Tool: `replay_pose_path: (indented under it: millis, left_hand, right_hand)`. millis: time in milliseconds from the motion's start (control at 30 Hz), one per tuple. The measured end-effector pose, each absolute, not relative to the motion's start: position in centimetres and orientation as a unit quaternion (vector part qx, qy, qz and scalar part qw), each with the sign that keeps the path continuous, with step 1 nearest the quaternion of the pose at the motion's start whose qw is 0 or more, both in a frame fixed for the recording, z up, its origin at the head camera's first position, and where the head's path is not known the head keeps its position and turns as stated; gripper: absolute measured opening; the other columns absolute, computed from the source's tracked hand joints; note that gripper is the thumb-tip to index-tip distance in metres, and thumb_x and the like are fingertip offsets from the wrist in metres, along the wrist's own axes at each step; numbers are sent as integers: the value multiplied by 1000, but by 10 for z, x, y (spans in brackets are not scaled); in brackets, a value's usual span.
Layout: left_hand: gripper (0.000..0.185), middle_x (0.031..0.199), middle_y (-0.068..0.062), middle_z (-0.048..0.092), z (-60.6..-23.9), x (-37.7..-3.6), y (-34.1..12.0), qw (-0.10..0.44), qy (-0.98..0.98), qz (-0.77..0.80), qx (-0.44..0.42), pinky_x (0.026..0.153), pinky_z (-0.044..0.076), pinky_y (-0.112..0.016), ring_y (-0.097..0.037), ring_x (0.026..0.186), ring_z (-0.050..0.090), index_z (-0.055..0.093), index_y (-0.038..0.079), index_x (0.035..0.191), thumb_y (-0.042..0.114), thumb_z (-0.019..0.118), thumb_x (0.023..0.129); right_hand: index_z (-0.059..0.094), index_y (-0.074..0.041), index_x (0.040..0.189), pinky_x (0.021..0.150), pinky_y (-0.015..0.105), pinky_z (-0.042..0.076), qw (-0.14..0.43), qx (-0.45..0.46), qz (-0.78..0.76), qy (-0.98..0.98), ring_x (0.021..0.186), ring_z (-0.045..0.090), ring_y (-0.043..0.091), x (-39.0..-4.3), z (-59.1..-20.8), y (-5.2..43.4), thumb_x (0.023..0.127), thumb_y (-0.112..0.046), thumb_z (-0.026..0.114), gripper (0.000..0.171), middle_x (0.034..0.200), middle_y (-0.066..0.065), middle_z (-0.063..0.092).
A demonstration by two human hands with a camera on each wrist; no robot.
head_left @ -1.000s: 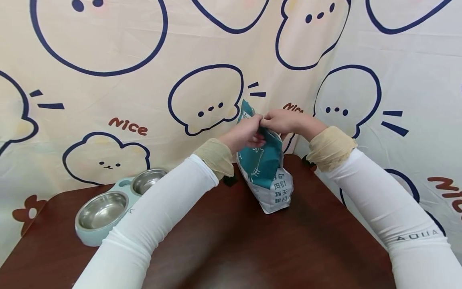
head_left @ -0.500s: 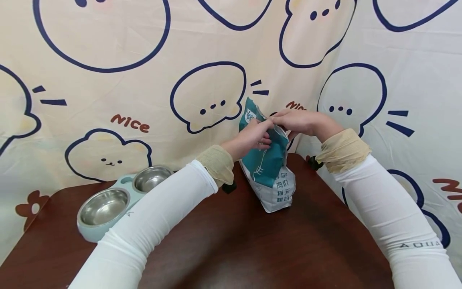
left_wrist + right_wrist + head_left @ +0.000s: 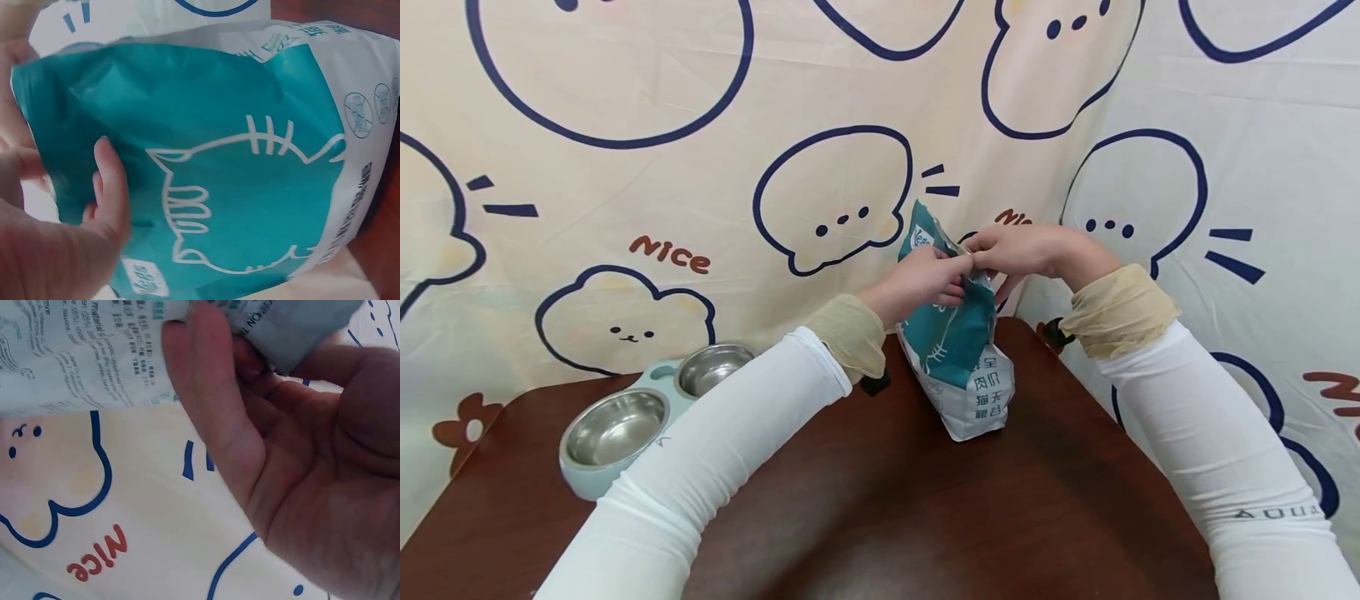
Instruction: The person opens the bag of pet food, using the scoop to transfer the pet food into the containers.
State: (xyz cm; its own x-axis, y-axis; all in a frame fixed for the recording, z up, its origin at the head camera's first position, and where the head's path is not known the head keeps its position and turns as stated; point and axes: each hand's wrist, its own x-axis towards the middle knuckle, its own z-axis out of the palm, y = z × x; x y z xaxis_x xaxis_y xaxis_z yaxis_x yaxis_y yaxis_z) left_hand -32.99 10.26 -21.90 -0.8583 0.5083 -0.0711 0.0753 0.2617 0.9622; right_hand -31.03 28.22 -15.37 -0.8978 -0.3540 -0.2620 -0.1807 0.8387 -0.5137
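Note:
A teal and white cat food bag stands on the table, leaning slightly, with a white line drawing of a cat on its front. At its top edge my left hand pinches the front side between thumb and fingers. The other fingers of that hand curl against the teal face. My right hand grips the same edge just to the right, fingertips close to the left ones. In the right wrist view, the right hand's fingers lie against the bag's printed back. The bag's inside is hidden.
A pale blue double feeder with two steel bowls stands on the brown table at the left, partly behind the left sleeve. A patterned cloth hangs behind the table. Small black clamps sit at the table's edge.
Both hands stay at the bag's top edge and have shifted slightly right along it. The bag's upper part has risen and spread a little. The view has moved slightly.

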Motion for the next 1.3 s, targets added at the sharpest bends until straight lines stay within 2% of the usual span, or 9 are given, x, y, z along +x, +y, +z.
replay_pose_path:
  millis: [167, 233, 333, 467, 667, 867, 967, 1100, 1300]
  left_hand:
    - [39, 114, -15, 78, -205, -319, 107, 140, 839, 490, 191, 112, 59, -39, -29, 110, 82, 67, 2, 130, 36, 64, 111]
    - [34, 98, -12, 79, -200, -317, 108, 117, 862, 454, 193, 103, 62, -33, -27, 102, 83, 71, 4, 121, 36, 65, 110]
    - [30, 82, -8, 76, -195, -315, 108, 90, 881, 421, 196, 78, 62, -24, -27, 95, 84, 74, 4, 113, 33, 67, 109]
    - [30, 80, -6, 76, -194, -315, 109, 76, 891, 406, 191, 63, 52, -18, -25, 93, 84, 75, 5, 115, 34, 69, 108]
    - [32, 98, -12, 78, -196, -314, 109, 77, 886, 415, 189, 81, 61, -25, -28, 97, 83, 74, 3, 125, 30, 69, 108]
    - [27, 107, -12, 77, -196, -314, 108, 87, 883, 426, 175, 102, 62, -38, -22, 87, 80, 71, 4, 128, 23, 67, 109]
    - [26, 108, -12, 76, -196, -314, 106, 95, 886, 420, 175, 103, 62, -40, -21, 86, 78, 70, 5, 128, 22, 64, 110]
    - [24, 108, -14, 75, -197, -313, 102, 106, 882, 425, 177, 103, 62, -42, -28, 97, 80, 67, 5, 129, 20, 63, 110]
    - [27, 97, -13, 71, -196, -313, 97, 102, 874, 439, 180, 103, 63, -44, -36, 102, 80, 65, 3, 129, 22, 65, 110]
  right_hand:
    - [63, 3, 129, 83, 42, 68, 165, -144, -186, 958, 106, 71, 29, -307, -148, 279, 114, -16, 53, 26, 122, 22, 67]
    - [64, 5, 131, 80, 40, 69, 152, -142, -158, 965, 98, 77, 28, -306, -144, 273, 112, -14, 57, 28, 121, 25, 71]
    - [65, 8, 133, 77, 37, 68, 135, -123, -112, 977, 83, 80, 24, -304, -140, 261, 108, -9, 60, 31, 114, 26, 76]
    - [63, 9, 138, 75, 34, 68, 126, -90, -81, 985, 76, 79, 19, -301, -138, 252, 107, -8, 60, 34, 112, 26, 77]
    - [65, 8, 136, 74, 33, 67, 111, -67, -86, 988, 76, 81, 21, -301, -141, 254, 108, -9, 59, 33, 112, 26, 78]
    - [68, 9, 130, 73, 32, 67, 109, -45, -113, 987, 70, 79, 16, -303, -141, 258, 109, -6, 57, 29, 111, 28, 79]
    - [69, 9, 130, 74, 32, 67, 112, -37, -117, 986, 72, 80, 18, -302, -140, 257, 109, -6, 57, 28, 111, 28, 78]
    - [70, 9, 129, 73, 31, 67, 114, -34, -118, 986, 77, 82, 23, -300, -139, 258, 108, -6, 57, 29, 107, 26, 79]
    - [71, 9, 128, 69, 28, 65, 97, -27, -114, 988, 68, 78, 16, -300, -135, 264, 107, -7, 58, 30, 96, 22, 79]
